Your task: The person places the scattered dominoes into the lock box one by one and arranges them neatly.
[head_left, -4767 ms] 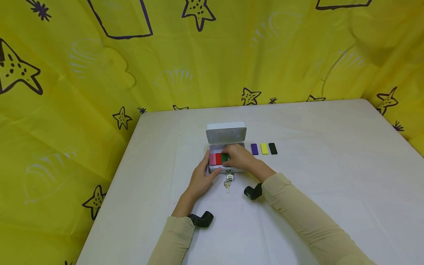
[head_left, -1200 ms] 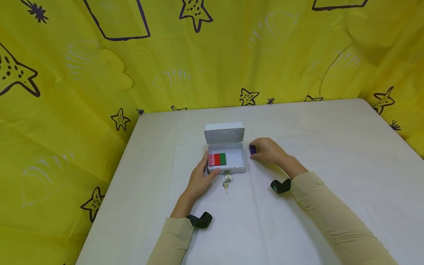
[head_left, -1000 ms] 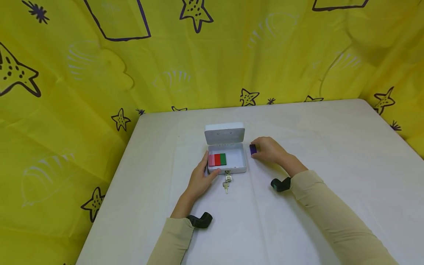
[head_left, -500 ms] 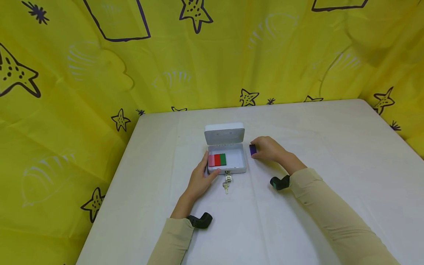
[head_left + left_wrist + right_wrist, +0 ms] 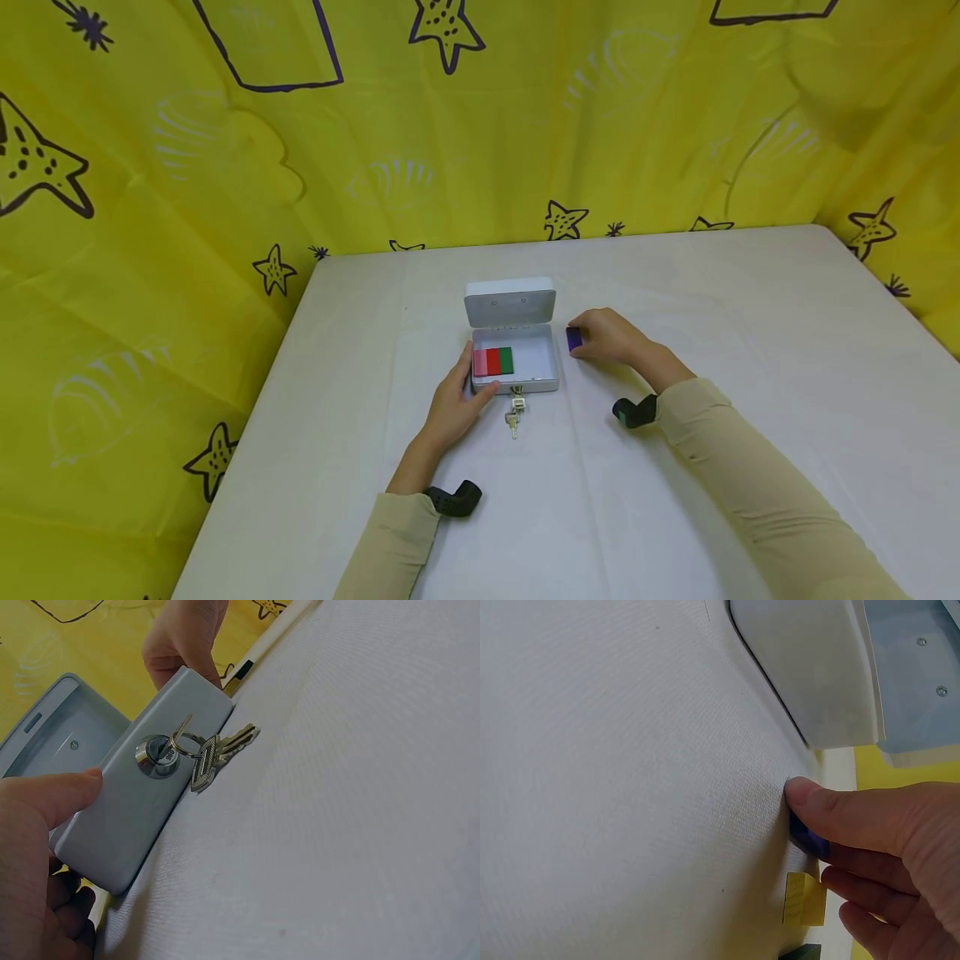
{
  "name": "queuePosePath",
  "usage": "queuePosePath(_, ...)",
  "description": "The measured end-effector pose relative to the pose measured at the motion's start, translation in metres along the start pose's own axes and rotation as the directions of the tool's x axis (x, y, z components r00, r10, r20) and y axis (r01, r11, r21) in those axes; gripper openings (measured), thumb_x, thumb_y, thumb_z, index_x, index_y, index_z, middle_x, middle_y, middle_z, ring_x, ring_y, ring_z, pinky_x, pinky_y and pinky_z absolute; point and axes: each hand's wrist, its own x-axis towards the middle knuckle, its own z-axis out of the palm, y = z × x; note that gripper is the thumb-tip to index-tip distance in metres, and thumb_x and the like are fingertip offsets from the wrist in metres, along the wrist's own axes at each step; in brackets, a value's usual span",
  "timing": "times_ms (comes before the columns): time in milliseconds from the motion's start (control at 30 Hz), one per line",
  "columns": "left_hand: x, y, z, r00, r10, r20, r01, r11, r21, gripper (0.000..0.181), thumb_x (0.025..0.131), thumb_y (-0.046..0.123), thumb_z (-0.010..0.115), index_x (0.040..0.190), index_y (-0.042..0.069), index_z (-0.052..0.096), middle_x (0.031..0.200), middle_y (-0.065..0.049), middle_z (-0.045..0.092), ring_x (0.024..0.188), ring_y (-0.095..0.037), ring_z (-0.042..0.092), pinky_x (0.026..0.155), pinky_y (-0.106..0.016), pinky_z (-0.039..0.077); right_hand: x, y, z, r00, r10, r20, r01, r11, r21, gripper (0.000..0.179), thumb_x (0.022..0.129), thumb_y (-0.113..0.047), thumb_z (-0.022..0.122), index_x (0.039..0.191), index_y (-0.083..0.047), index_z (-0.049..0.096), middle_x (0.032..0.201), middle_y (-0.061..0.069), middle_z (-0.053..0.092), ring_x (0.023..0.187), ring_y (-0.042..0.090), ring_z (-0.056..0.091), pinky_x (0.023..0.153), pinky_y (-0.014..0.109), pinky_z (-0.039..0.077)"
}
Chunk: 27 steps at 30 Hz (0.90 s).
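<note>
Right of box [image 5: 542, 386]: our right hand [image 5: 609, 337] pinches a purple block [image 5: 573, 340].
Box, near left: our left hand [image 5: 452, 408] grips it.

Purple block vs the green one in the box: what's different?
Place: the purple block is outside the white box, to its right; the green block lies inside, beside the red block.
Contact: the right hand pinches the purple block; no hand touches the green block.
Shared: both look small and rectangular, though fingers partly cover the purple block.
</note>
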Motion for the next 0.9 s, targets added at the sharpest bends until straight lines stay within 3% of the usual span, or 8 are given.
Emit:
queuePosePath(633,-0.0008,0.0018,0.0004,0.999,-0.037,0.016,0.037,0.999,0.02,0.08,0.087,0.043,0.058,0.148,0.013,0.016,0.15,-0.003,0.023,0.135,-0.019,0.021,0.106,-0.038,0.023,-0.0049,-0.0014,-0.0006,1.0,0.014,-0.023,-0.013,0.999,0.037,0.046,0.078,-0.012,0.073,0.114,0.012,0.058,0.111,0.024,0.06,0.102,0.035,0.055,0.091,0.047,0.042)
queuePosePath(900,-0.0006,0.0014,-0.0004,1.0,-0.023,0.01,0.023,1.0,0.015,0.079,0.087,0.04,0.058,0.148,0.01,0.017,0.149,-0.004,0.023,0.135,-0.02,0.021,0.107,-0.038,0.023,-0.0062,-0.0031,-0.0032,0.999,0.007,-0.04,-0.005,0.999,0.051,0.048,0.077,-0.013,0.075,0.114,0.011,0.058,0.114,0.024,0.059,0.109,0.038,0.051,0.095,0.049,0.038)
